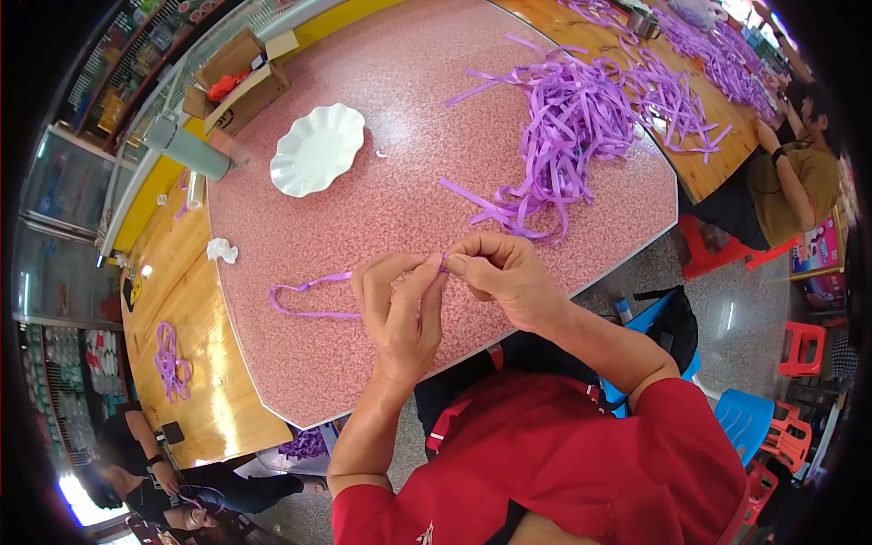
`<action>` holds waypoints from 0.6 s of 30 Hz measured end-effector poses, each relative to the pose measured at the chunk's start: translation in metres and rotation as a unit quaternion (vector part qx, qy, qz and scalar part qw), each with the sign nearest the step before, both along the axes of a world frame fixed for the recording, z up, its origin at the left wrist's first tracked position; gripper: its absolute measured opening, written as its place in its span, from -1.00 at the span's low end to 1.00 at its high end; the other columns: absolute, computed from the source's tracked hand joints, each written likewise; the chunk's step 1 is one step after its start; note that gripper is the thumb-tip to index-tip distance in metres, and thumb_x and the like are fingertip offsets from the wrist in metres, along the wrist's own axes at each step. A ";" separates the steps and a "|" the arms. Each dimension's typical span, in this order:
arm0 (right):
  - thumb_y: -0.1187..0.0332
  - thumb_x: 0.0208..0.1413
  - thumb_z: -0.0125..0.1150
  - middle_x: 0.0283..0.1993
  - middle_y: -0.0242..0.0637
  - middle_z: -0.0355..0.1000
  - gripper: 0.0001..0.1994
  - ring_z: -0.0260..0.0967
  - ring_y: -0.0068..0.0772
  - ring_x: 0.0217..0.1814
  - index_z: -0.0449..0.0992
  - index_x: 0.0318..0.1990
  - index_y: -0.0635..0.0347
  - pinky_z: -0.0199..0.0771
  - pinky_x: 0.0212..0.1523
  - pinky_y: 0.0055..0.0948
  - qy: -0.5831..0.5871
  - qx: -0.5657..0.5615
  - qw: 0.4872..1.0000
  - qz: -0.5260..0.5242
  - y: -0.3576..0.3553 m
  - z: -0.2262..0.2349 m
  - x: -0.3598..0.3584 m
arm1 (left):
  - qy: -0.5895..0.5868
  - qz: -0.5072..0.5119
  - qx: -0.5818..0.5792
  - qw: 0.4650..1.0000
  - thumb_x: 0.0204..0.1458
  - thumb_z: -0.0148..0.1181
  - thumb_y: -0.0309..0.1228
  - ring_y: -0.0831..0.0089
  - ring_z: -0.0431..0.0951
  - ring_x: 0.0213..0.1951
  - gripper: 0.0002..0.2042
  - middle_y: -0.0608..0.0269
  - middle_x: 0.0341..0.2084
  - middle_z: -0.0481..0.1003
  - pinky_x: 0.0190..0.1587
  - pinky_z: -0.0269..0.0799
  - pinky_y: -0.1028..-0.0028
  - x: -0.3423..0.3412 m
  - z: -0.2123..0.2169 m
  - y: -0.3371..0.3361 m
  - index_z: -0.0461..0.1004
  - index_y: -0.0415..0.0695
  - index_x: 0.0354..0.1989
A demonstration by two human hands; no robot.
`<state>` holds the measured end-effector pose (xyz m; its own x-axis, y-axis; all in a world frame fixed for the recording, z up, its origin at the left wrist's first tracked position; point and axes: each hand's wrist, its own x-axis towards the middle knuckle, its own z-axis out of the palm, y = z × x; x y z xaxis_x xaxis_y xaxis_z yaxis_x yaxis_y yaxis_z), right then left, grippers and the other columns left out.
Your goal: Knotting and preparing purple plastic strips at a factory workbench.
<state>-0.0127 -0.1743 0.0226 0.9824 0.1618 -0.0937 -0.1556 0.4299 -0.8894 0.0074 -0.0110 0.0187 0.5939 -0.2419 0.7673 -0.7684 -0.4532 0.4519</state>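
Over the near part of the pink speckled table [413, 186], my left hand [397, 304] and my right hand [509, 280] meet fingertip to fingertip. Both pinch a narrow purple ribbon [316, 314]. Its loop trails out to the left of my left hand, just above the tabletop or lying on it; I cannot tell which. Only a small bit of ribbon shows between the fingertips, so the exact hold there is mostly hidden. Beyond my right hand lies a large tangled heap of purple ribbons [572, 127], with several loose ends reaching toward me.
A white scalloped plate [318, 150], a crumpled white tissue [222, 251], a green tumbler [195, 153] and an open cardboard box [241, 91] stand to the left. More ribbons [170, 361] lie on the wooden table. Co-workers sit at right [795, 173] and lower left [150, 472].
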 end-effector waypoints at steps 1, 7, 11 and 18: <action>0.33 0.23 0.23 -0.54 -0.63 0.30 -0.88 0.08 -0.85 -0.58 0.58 -0.25 0.18 -0.01 -0.60 -0.71 0.005 0.004 1.000 -0.011 0.002 0.000 0.000 | -0.032 0.027 0.027 0.999 -0.14 0.38 -0.61 0.21 0.46 -0.20 -0.69 0.19 -0.26 0.48 -0.14 0.33 0.27 0.000 0.000 0.001 0.54 -0.11 -0.18; 0.32 0.24 0.23 -0.52 -0.63 0.33 -0.86 0.10 -0.87 -0.56 0.59 -0.23 0.19 0.03 -0.60 -0.73 0.024 0.027 0.999 -0.034 0.006 -0.008 0.000 | -0.083 0.075 0.067 0.991 -0.12 0.38 -0.55 0.25 0.43 -0.20 -0.76 0.25 -0.28 0.47 -0.14 0.26 0.28 0.000 -0.004 0.000 0.53 -0.06 -0.25; 0.32 0.24 0.23 -0.55 -0.62 0.30 -0.86 0.09 -0.86 -0.58 0.60 -0.24 0.19 0.02 -0.61 -0.74 0.046 0.053 0.997 -0.045 0.006 -0.011 0.002 | -0.031 0.055 0.083 0.995 -0.14 0.36 -0.60 0.26 0.45 -0.21 -0.72 0.24 -0.29 0.48 -0.15 0.24 0.28 0.002 0.001 -0.002 0.47 -0.08 -0.24; 0.32 0.23 0.23 -0.49 -0.65 0.32 -0.84 0.11 -0.88 -0.50 0.60 -0.23 0.24 0.04 -0.55 -0.72 0.022 -0.003 0.999 -0.031 0.001 -0.005 0.002 | 0.187 -0.062 -0.121 0.973 -0.13 0.31 -0.75 0.20 0.51 -0.25 -0.71 0.09 -0.31 0.49 -0.18 0.39 0.32 0.000 -0.010 0.000 0.45 -0.21 -0.22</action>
<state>-0.0110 -0.1735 0.0173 0.9854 0.1010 -0.1371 -0.1677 0.4351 -0.8846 0.0078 -0.0114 0.0088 0.8205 -0.1677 0.5466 -0.5715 -0.2133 0.7924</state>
